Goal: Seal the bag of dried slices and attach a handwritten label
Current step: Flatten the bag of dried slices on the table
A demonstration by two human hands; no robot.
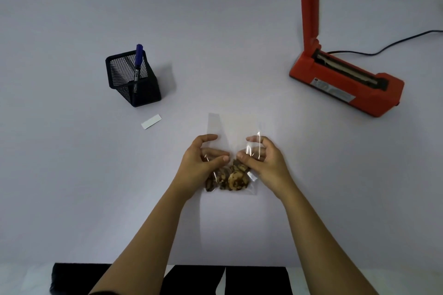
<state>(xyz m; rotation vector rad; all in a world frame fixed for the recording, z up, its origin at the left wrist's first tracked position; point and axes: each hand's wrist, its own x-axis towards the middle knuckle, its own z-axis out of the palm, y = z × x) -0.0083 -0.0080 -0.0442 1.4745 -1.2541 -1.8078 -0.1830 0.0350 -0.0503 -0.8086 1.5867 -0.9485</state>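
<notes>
Our left hand (201, 163) and right hand (267, 163) pinch the bag (217, 124) with curled fingers (211, 137). Its long axis runs six-to-twelve, and the sealer (345, 86) sits at two, nearer our right.

Head-worn view, steeply down over table (72, 175).

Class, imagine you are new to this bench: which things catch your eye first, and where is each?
The red-orange heat sealer stands out most, far right on the table, its arm raised upright. At the centre, the left hand and right hand each grip the clear bag of dried slices. On the left, a black mesh holder with a blue marker stands behind a white label.
</notes>
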